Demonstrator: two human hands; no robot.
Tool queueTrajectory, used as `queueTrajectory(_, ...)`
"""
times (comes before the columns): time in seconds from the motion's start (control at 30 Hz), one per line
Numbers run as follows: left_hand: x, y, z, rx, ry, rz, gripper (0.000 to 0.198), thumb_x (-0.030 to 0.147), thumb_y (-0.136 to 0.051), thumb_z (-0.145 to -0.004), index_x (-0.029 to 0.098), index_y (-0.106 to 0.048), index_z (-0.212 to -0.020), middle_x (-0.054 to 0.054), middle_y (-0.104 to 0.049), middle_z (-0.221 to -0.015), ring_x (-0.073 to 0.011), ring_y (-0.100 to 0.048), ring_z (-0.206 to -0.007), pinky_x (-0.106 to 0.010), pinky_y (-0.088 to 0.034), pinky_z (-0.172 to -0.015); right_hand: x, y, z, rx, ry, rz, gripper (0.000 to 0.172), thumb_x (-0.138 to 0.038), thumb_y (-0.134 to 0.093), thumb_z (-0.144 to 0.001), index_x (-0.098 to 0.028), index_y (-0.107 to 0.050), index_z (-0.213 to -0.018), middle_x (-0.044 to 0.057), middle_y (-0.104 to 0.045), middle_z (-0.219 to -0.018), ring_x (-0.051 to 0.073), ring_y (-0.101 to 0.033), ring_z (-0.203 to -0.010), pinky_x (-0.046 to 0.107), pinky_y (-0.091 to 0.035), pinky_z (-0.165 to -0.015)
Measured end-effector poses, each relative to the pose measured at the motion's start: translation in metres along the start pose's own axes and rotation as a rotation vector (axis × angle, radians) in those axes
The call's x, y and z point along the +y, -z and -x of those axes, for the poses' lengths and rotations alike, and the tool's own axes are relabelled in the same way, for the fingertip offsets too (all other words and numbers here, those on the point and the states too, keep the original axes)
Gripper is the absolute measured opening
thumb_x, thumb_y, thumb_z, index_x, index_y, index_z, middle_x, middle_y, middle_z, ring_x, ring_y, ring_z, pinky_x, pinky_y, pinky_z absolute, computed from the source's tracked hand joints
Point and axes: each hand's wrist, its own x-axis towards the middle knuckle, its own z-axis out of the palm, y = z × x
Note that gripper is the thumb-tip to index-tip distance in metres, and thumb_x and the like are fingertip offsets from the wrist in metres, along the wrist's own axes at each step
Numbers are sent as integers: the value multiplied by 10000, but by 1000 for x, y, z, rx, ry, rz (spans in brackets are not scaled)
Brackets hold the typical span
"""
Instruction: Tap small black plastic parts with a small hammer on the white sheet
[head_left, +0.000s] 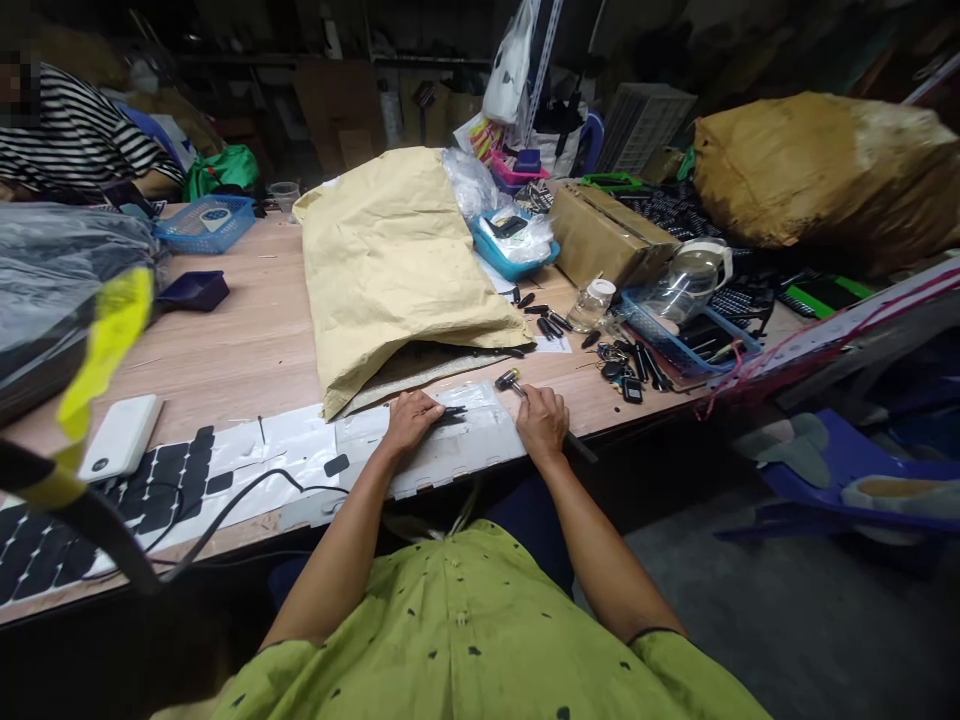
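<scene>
My right hand point(543, 424) is wrapped round the handle of a small hammer point(508, 380). The hammer's head, with a yellowish face, points forward and left, and the dark handle end sticks out below my hand. Close to the table's front edge, my left hand point(410, 422) is closed on a small dark, pointed piece point(453, 411); its exact kind is not clear. That piece lies over a white board wrapped in clear plastic point(480, 445). Just beyond, the open mouth of a large tan paper sack point(397, 260) faces me, with dark items inside.
Black square pieces on a sheet point(176, 475) and a white power bank point(122, 437) lie left. A cable loops along the front edge. On the right are a glass jar point(592, 305), black fobs point(632, 390) and a blue basket point(697, 355). A co-worker's striped sleeve point(82, 140) shows far left.
</scene>
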Motion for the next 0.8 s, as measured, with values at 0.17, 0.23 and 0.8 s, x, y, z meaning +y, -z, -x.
queueTrajectory(0.17, -4, 8, 43, -258, -171, 104, 268, 513, -671, -876, 302, -826, -933, -38, -568, -1479, -336, -414, -1410, -517, -293, -1210, -2, 0, 0, -4, -3, -14, 285, -135, -555, -912, -234, -728, -1116, 81, -610, -965, 230, -469, -921, 323, -299, -749)
queueTrajectory(0.23, -7, 4, 64, -320, -215, 64, 213, 496, -746, -830, 319, -834, -910, -11, -466, -1595, -368, -278, -1523, -553, -221, -1246, -2, 0, 0, -7, -6, -25, 291, -132, -547, -912, -233, -728, -1117, 87, -611, -970, 235, -470, -928, 326, -299, -747)
queueTrajectory(0.8, 3, 18, -15, 317, 214, 31, 350, 309, -604, -892, 181, -737, -1190, -106, -776, -1055, -269, -712, -1010, -385, -547, -940, -1, -2, 2, 30, 9, -16, 306, -105, -545, -878, -222, -734, -1089, 77, -602, -931, 230, -472, -900, 319, -291, -732)
